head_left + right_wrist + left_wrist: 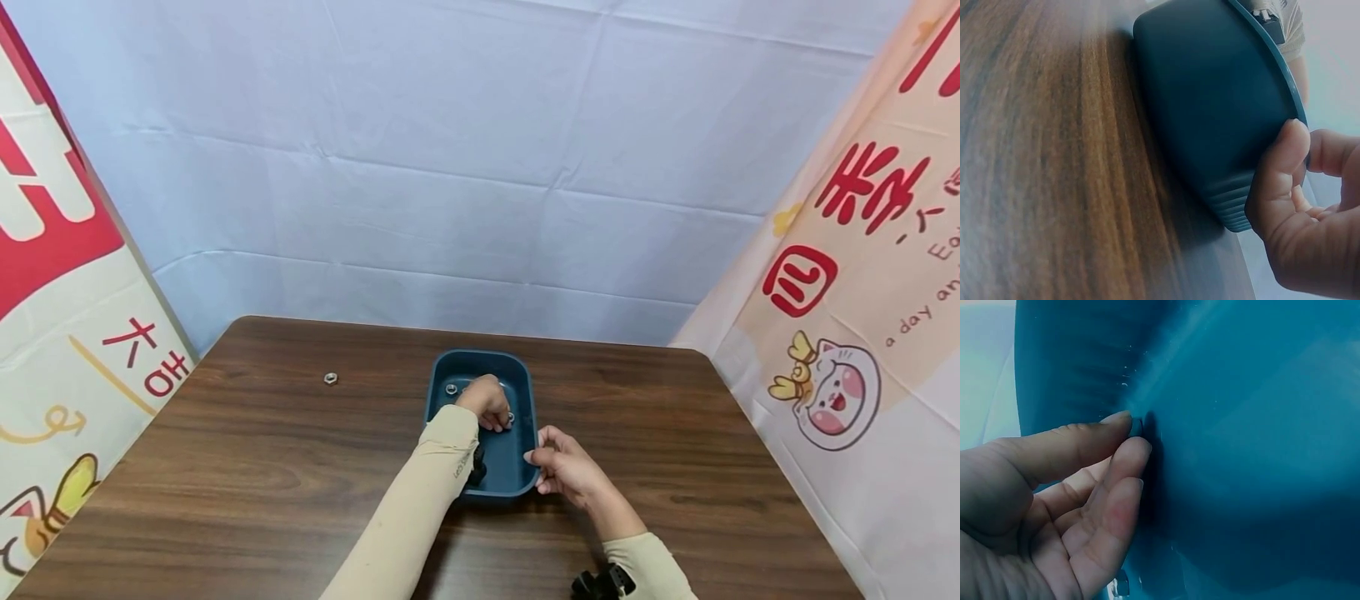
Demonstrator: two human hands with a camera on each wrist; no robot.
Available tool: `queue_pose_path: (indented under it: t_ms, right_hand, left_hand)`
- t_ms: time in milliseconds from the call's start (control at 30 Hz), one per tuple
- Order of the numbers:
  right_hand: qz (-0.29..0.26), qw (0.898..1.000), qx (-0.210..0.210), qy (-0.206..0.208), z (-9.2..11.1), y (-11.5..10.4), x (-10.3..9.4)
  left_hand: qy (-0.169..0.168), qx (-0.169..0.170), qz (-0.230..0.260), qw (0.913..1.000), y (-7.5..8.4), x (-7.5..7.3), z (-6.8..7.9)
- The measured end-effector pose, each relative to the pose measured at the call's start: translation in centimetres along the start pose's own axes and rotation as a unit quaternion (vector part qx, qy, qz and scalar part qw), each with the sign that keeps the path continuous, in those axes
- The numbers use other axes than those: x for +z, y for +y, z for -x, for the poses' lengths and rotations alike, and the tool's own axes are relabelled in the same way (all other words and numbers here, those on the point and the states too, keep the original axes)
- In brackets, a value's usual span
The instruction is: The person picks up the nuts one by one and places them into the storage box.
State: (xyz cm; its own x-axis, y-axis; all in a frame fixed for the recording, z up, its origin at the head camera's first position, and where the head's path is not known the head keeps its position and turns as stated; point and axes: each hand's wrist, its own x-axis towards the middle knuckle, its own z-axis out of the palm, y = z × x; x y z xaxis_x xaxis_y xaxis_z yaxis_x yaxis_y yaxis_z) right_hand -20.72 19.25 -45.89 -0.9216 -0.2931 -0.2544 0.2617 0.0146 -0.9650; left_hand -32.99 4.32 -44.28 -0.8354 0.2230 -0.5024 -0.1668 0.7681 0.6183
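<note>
A dark blue plastic tray (507, 467) sits on the table. My left hand (486, 400) reaches down into it, with thumb and index finger pinching a small metal nut (511, 417). In the left wrist view, that nut (1136, 427) shows dark between the fingertips, close to the tray's ridged wall. Another nut (452, 389) lies in the tray, left of that hand. My right hand (567, 468) grips the tray's right rim between thumb and fingers. In the right wrist view, the thumb lies against the tray's outer wall (1210, 87).
A separate nut (331, 378) lies on the brown wooden table (300, 467), left of the tray. A pale cloth (450, 167) hangs behind the table's far edge. Printed banners (840, 333) hang at both sides.
</note>
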Motion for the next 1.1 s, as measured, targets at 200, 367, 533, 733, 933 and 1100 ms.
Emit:
queue_pose_path:
  t_ms: [200,367,533,733,933,1100]
  right_hand:
    - [0.0,1.0,-0.004,-0.002,-0.1,-0.1,-0.2]
    - [0.0,1.0,-0.005,-0.002,-0.3,-0.1,-0.2]
    - [-0.001,1.0,-0.005,-0.002,-0.4,-0.1,-0.2]
    - [0.0,1.0,-0.006,-0.003,-0.4,-0.3,-0.2]
    - [0.003,1.0,-0.006,-0.001,-0.4,0.0,0.0]
    - [-0.001,1.0,-0.007,-0.004,-0.2,0.3,0.0]
  left_hand:
    - [0.007,0.05,-0.034,0.9982,0.4,-0.5,0.6]
    - [0.008,0.117,-0.12,0.9859,0.9,-1.1,1.8]
    - [0.015,0.148,-0.241,0.9592,1.4,-1.2,2.9]
    - [0.042,0.136,-0.303,0.9422,1.3,-1.1,3.1]
    - [0.038,0.142,-0.305,0.9408,0.9,-1.3,3.6]
    - [0.035,0.165,-0.311,0.9352,0.7,-1.7,4.9]
